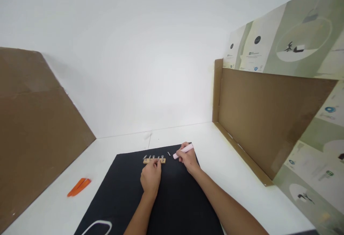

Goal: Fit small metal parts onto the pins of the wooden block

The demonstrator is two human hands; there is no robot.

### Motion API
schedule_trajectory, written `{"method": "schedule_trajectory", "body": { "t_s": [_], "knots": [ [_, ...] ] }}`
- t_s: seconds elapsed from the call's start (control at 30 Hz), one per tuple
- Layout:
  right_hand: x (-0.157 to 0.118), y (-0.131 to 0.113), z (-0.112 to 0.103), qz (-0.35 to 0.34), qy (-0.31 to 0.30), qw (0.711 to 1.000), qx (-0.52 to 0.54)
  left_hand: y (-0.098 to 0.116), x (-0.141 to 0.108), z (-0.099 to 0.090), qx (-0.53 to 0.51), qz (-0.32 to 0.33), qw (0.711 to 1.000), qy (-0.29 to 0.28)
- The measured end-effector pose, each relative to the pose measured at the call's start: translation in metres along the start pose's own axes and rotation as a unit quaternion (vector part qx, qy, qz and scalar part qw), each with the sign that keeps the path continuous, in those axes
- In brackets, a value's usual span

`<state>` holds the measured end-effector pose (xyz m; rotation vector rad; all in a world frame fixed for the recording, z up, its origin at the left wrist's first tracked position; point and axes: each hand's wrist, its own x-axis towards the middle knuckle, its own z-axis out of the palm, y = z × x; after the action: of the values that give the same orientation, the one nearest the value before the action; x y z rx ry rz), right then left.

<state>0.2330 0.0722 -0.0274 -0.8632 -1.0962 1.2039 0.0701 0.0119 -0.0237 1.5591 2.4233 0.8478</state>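
A small wooden strip (pixel 146 161) lies near the far edge of the black mat, with several shiny clear or metal pieces standing in a row along it. My left hand (pixel 151 174) is closed at the strip's front, its fingertips gripping the right half and covering part of it. To the right, my right hand (pixel 188 159) is wrapped around a pale pink pen-shaped tool (pixel 183 151), which is tilted with its lower end to the left, just above the mat. Between the hands lies a short, thin metallic piece (pixel 168 153), apart from both.
The black mat (pixel 113 192) covers the middle of the white table (pixel 61 211). An orange object (pixel 79 187) lies left of it. A white cable loop (pixel 100 222) rests at the mat's near left. Cardboard panels (pixel 32 127) stand at both sides, before a white wall (pixel 139 55).
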Motion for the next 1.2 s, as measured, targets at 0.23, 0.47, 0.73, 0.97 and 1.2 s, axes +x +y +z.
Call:
{"method": "schedule_trajectory", "body": {
  "t_s": [0.23,0.47,0.73,0.97,1.2],
  "knots": [
    [0.001,0.003,-0.001,0.004,-0.005,1.000,0.001,-0.006,-0.017,-0.005,-0.009,0.051,0.999,-0.013],
    [0.001,0.003,0.000,0.002,-0.009,1.000,0.009,0.009,-0.038,0.006,0.072,0.148,0.984,-0.064],
    [0.000,0.001,0.001,0.014,-0.023,1.000,0.001,0.020,-0.028,0.010,0.163,0.157,0.969,-0.095],
    [0.000,0.002,0.000,0.018,-0.025,1.000,0.007,0.015,-0.017,0.007,0.107,0.142,0.974,-0.142],
    [0.000,0.003,0.000,0.025,-0.019,0.999,0.019,0.004,-0.007,0.003,0.000,0.126,0.979,-0.161]
  ]
}}
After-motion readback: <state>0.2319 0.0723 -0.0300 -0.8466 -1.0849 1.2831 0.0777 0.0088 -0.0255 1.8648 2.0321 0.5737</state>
